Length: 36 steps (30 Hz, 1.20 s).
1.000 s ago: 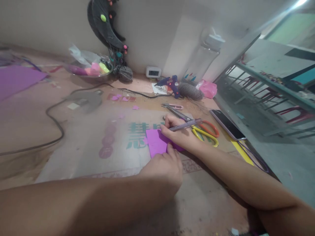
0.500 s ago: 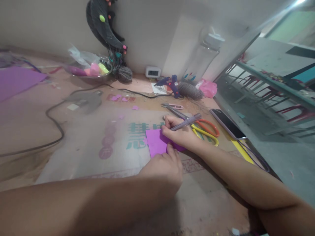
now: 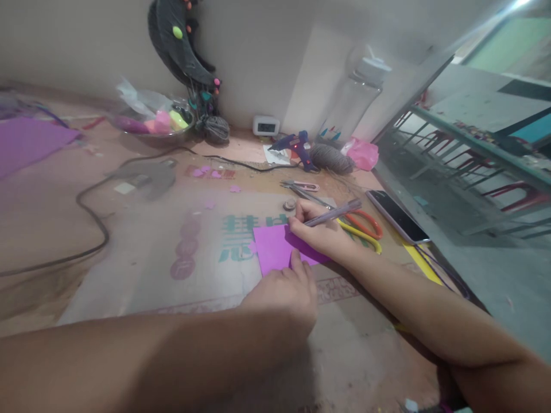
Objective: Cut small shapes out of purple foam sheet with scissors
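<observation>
A purple foam or paper sheet (image 3: pixel 273 246) lies flat on the board, its right part under my hands. My right hand (image 3: pixel 316 232) is closed around a grey-purple pen (image 3: pixel 336 212), whose tip is hidden behind my fingers over the sheet's upper edge. With its index finger stretched out, my left hand (image 3: pixel 282 295) presses on the lower part of the sheet and grips nothing. Just beyond my right hand are pliers (image 3: pixel 359 226) with orange and yellow handles. A small round grey piece (image 3: pixel 289 204) sits near my right fingertips.
Around the work lie a phone (image 3: pixel 398 218), a pink cutter (image 3: pixel 305 186), a blue glue gun (image 3: pixel 297 149), grey yarn (image 3: pixel 330 159) and small purple scraps (image 3: pixel 215 174). A black cord (image 3: pixel 101 223) crosses the left side. A clear bottle (image 3: pixel 353 103) and a bowl (image 3: pixel 155 139) stand at the back.
My right hand with the pen has slid slightly right along the sheet, and the small round grey piece shows more. My left hand stays pressed on the sheet.
</observation>
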Each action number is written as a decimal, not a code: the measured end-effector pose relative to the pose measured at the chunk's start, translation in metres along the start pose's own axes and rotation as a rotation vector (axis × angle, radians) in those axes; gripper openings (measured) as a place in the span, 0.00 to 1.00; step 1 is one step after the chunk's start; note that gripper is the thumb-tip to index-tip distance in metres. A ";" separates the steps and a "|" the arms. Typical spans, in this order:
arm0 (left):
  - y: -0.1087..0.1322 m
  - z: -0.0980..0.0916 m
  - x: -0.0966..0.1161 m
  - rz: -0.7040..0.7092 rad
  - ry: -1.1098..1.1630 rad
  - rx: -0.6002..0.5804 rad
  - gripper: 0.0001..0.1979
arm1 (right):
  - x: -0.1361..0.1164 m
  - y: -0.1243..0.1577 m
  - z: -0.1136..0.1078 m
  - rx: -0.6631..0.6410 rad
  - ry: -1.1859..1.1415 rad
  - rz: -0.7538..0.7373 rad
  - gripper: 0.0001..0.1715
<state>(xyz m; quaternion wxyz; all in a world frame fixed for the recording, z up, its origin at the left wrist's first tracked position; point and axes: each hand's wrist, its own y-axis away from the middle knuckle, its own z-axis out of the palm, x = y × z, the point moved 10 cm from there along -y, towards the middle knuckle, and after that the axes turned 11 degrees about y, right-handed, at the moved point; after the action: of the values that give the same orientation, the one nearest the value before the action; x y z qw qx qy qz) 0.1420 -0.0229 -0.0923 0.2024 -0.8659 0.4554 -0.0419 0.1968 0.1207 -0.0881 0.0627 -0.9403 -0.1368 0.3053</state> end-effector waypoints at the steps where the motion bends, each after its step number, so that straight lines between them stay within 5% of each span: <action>1: 0.000 -0.001 0.000 -0.001 -0.007 0.005 0.20 | 0.000 0.000 0.001 -0.006 -0.002 -0.007 0.15; 36: -0.001 -0.001 0.000 0.005 0.006 0.038 0.20 | 0.003 0.000 -0.003 0.039 -0.010 0.018 0.15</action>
<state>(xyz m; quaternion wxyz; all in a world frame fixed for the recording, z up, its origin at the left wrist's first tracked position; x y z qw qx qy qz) 0.1424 -0.0226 -0.0905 0.2175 -0.8606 0.4575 -0.0525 0.2004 0.1218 -0.0870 0.0775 -0.9385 -0.1226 0.3134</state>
